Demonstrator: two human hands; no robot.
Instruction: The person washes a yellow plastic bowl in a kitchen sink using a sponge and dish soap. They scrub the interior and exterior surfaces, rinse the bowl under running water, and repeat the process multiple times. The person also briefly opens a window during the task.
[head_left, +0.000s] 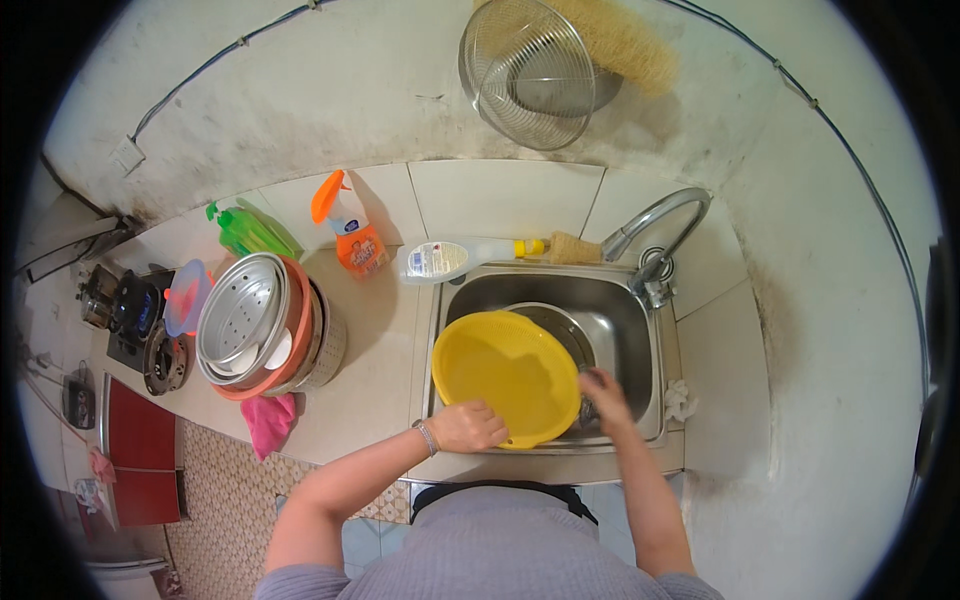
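A yellow plastic colander (510, 367), with rows of fine holes near its far rim, is tilted over the left part of the stainless steel sink (626, 352). My left hand (469, 426) grips its near rim, fingers curled over the edge. At the colander's right rim is my right hand (606, 401), blurred. Something dark and shiny, perhaps a wire scrubber (588, 414), shows just below those fingers; whether they hold it is unclear. Partly hidden behind the colander, a round metal vessel (561, 321) lies in the sink.
A curved faucet (660, 255) stands at the sink's back right corner. Behind the sink lies a clear bottle (465, 259) with a yellow cap. An orange spray bottle (356, 240), a green pump bottle (251, 231) and stacked metal and plastic bowls (247, 322) stand left, above a pink cloth (268, 424).
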